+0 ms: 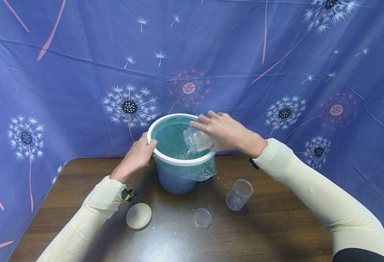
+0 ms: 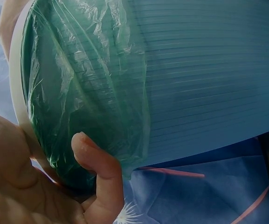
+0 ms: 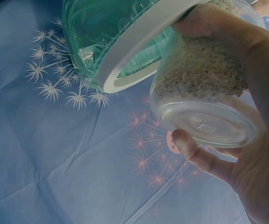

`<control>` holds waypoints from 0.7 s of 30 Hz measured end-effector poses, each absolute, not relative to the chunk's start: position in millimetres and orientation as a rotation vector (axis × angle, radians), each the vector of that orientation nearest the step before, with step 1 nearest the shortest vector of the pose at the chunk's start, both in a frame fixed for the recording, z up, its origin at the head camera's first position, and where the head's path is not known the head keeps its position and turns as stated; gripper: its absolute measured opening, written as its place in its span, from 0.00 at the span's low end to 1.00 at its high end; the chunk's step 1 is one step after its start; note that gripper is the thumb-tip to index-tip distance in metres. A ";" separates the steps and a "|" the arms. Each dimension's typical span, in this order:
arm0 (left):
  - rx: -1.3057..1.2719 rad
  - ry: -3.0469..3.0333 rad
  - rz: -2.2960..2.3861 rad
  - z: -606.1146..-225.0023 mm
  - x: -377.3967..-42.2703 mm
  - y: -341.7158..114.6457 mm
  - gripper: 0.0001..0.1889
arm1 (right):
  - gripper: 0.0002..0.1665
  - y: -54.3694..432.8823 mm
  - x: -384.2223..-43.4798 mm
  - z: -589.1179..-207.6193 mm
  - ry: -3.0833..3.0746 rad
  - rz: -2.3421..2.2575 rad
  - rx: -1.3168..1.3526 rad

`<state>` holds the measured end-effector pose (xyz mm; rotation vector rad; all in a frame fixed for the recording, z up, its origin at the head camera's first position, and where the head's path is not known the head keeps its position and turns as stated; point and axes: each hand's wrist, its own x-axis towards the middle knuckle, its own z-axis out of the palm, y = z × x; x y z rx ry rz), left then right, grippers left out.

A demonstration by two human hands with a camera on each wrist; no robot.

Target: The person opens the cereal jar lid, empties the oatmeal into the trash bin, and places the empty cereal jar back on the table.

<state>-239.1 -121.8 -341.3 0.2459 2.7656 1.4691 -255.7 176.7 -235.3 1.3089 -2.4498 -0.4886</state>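
Observation:
A blue ribbed trash bin (image 1: 176, 180) with a white rim (image 1: 172, 160) stands upright at the back of the table, lined with a green plastic bag (image 1: 208, 169). My left hand (image 1: 137, 155) grips the rim on its left side. With my right hand (image 1: 227, 131) I hold a clear glass jar (image 1: 196, 141), tilted mouth-down over the bin's right side. Pale, flaky bits (image 3: 204, 67) fill much of the jar in the right wrist view, and some appear to spill from its mouth. In the left wrist view, fingers of the left hand curl near the bag's folded edge.
A clear empty container (image 1: 239, 194) stands right of the bin. A clear round lid (image 1: 202, 218) and a beige round lid (image 1: 139, 216) lie in front on the brown table (image 1: 264, 233), among scattered crumbs. A blue dandelion-print cloth (image 1: 211, 47) hangs behind.

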 end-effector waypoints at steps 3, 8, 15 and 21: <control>0.243 2.772 1.460 -341.1 -239.2 -121.8 0.33 | 0.63 176.2 -256.3 -235.5 -2.448 -0.497 1.307; 0.232 2.778 1.454 -341.7 -238.8 -121.7 0.33 | 0.64 175.7 -256.6 -235.9 -2.447 -0.497 1.309; 0.229 2.800 1.435 -342.2 -240.1 -121.4 0.32 | 0.65 174.8 -256.1 -235.5 -2.440 -0.502 1.306; 0.232 2.806 1.424 -342.2 -241.7 -122.2 0.31 | 0.65 173.9 -255.1 -234.7 -2.437 -0.534 1.299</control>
